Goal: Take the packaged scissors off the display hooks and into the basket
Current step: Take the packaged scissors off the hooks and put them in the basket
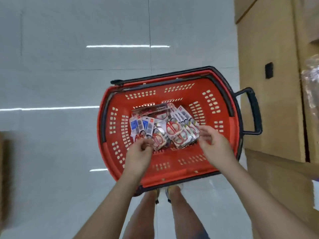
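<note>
Red basket (172, 176), head view: the packs (179, 133) lie heaped in its bottom, so much is done. My left hand (138, 154) pinches one pack's edge. My right hand (214, 145) is loosely curled beside the heap (grip unclear). The hooks are out of sight, so I can't judge what remains.

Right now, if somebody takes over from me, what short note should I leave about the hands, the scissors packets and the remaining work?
Left hand: fingers curled at the near edge of the scissors packets; a pinch cannot be confirmed.
Right hand: loosely curled beside the packets' right edge; grip unclear.
Packets: a fanned pile on the bottom of the red basket, which stands on the tiled floor.
Done: many packets in.
Left: display hooks are out of view; check them.
</note>
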Demonstrator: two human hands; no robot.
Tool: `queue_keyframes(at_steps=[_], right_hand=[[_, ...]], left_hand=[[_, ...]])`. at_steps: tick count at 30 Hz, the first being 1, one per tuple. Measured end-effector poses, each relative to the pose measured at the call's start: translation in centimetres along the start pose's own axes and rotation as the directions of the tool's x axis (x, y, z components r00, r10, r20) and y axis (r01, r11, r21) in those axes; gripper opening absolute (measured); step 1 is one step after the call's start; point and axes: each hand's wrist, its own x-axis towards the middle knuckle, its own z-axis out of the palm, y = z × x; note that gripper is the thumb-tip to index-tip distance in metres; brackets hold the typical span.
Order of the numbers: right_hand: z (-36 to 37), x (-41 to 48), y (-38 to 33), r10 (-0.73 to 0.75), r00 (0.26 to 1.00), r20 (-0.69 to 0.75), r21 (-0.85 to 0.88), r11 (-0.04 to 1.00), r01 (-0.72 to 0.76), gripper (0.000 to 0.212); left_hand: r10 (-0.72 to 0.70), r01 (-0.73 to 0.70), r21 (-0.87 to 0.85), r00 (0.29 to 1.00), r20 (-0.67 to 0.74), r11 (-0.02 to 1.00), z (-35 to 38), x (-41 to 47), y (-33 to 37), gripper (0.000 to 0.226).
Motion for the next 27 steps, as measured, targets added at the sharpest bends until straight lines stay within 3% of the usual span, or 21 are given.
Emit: queue_keyframes(at_steps=[4, 8, 13, 15, 19, 22, 25, 27], right_hand=[[5.4, 10.5, 5.8, -0.001, 0.997, 0.078, -0.214, 0.977, 0.018, 0.054], [8.7, 19.4, 10.3, -0.006, 0.994, 0.110, -0.375, 0.926, 0.047, 0.066], [11.7, 25.2, 14.1, 0.156, 0.975, 0.160, -0.513, 0.857, -0.053, 0.084], [12.1, 25.5, 14.7, 0.170, 0.969, 0.182, -0.502, 0.863, -0.057, 0.090], [12.0, 24.8, 13.8, 0.110, 0.971, 0.214, -0.361, 0.932, -0.026, 0.074], [10.8, 24.2, 12.3, 0.116, 0.972, 0.203, -0.343, 0.938, -0.040, 0.065], [8.8, 22.6, 10.8, 0.140, 0.976, 0.166, -0.142, 0.983, -0.117, 0.067], [7.4, 20.7, 9.3, 0.123, 0.982, 0.147, -0.067, 0.991, -0.114, 0.075]], left_hand=[[-0.110, 0.113, -0.027, 0.990, 0.091, 0.993, 6.4, 11.0, -3.7, 0.018], [-0.190, 0.188, 0.033, 0.966, 0.177, 0.982, 13.0, 18.9, -6.4, 0.037], [-0.326, 0.363, -0.150, 0.918, 0.225, 0.919, 18.9, 23.8, -8.8, 0.087], [-0.342, 0.379, -0.200, 0.919, 0.195, 0.904, 20.1, 24.7, -9.4, 0.091], [-0.334, 0.372, -0.267, 0.926, 0.177, 0.889, 20.1, 24.3, -9.3, 0.083], [-0.418, 0.501, -0.365, 0.862, 0.286, 0.784, 18.0, 23.6, -9.8, 0.073], [-0.422, 0.599, -0.454, 0.795, 0.435, 0.660, 15.8, 22.1, -9.2, 0.026], [-0.424, 0.679, -0.473, 0.726, 0.541, 0.561, 14.8, 20.6, -7.9, 0.014]])
